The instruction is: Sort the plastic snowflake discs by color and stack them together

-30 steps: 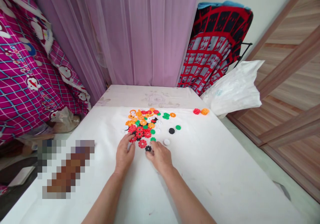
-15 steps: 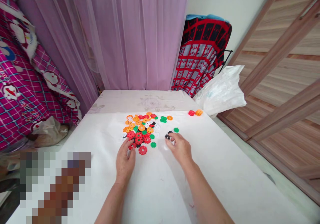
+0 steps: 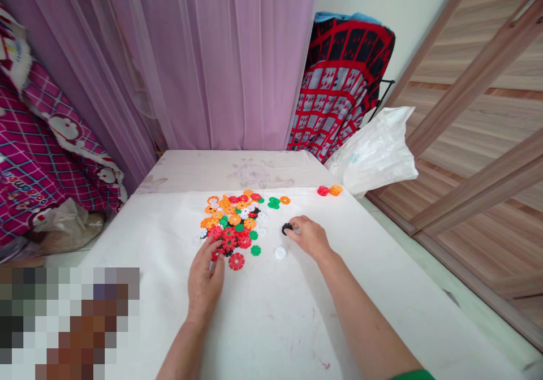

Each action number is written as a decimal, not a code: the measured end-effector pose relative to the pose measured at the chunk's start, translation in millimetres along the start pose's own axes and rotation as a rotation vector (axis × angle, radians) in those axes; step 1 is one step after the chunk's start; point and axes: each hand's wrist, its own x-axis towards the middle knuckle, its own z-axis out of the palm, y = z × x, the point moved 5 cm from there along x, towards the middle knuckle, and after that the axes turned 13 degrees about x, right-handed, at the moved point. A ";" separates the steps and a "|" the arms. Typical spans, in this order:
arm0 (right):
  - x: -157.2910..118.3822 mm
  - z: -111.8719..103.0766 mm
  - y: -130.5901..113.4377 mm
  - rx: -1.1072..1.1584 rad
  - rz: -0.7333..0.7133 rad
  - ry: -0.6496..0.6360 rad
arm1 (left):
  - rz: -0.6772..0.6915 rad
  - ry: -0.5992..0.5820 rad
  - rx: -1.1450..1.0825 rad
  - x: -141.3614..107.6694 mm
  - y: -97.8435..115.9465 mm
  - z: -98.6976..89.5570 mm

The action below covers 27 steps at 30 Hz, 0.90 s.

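Note:
A pile of notched plastic discs in orange, red, green, white and black lies on the white cloth. My left hand rests at its near-left edge, fingers apart, the fingertips over the red discs. To the right of the pile, my right hand pinches a black notched disc between thumb and fingers, close to the cloth. Just nearer to me lies a single white disc. A loose red disc and a green disc sit at the pile's near side.
At the table's far right stand a red cluster and an orange cluster of discs. Green discs and an orange ring lie behind the pile. A white plastic bag hangs by the right corner. The wooden cabinet stands to the right.
The black disc in my right hand has turned and shows a fuller face. The white disc below is uncovered, while the green disc behind that hand is hidden. My left hand stays by the pile.

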 end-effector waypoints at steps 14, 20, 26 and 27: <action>23.5 10.0 -14.9 -0.105 -0.269 -0.352 | -0.003 -0.033 0.028 0.2 2.6 -2.8; 24.0 11.1 -14.6 -0.139 -0.255 -0.356 | -0.021 -0.026 0.030 -1.1 2.7 -1.3; 25.5 12.1 -19.1 -0.153 -0.259 -0.370 | -0.007 -0.013 0.033 -1.5 1.5 0.4; 25.9 11.4 -20.1 -0.159 -0.254 -0.380 | -0.010 -0.013 0.031 -1.4 1.2 0.5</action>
